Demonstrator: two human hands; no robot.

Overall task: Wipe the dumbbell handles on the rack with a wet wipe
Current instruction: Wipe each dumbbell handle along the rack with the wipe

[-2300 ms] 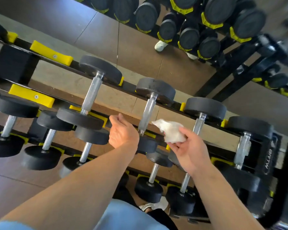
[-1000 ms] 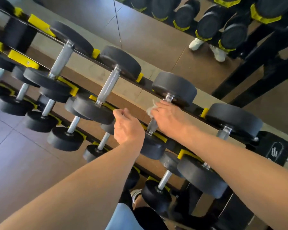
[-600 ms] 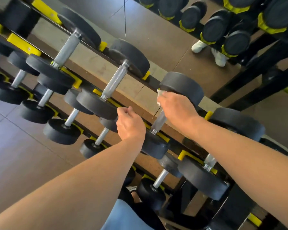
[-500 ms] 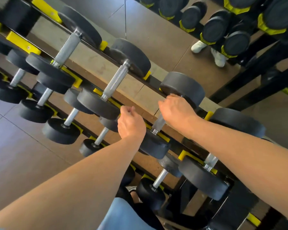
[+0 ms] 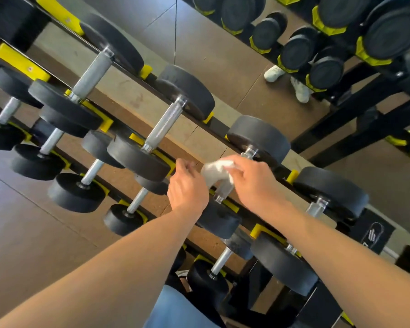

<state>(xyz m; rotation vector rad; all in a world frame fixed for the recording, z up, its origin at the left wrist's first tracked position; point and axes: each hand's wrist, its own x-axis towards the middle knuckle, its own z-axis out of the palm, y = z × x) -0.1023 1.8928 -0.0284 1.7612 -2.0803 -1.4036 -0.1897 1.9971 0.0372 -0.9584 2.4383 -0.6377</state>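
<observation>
Right hand: the right hand [image 5: 253, 179], centre of the frame, has its fingers curled round a crumpled white wet wipe [image 5: 217, 172], wrapping it over the knurled steel handle [image 5: 223, 191] of a black round-headed dumbbell [image 5: 258, 138].
Left hand: the left hand [image 5: 187, 188] sits just beside the wipe with fingers curled; whether it touches the wipe or the handle cannot be told.
Wipe position: on the upper half of that handle, just below the far head; bare steel shows beneath it.
Rack: a black steel rack with yellow cradles [image 5: 104, 125] runs from upper left to lower right.
Top row count: four dumbbells show, the gripped one third from the left.
Lower rows: smaller dumbbells, several partly hidden; no sure count.
Mirror: at upper right, a mirror reflects more dumbbells and two white shoes [image 5: 273, 73].
</observation>
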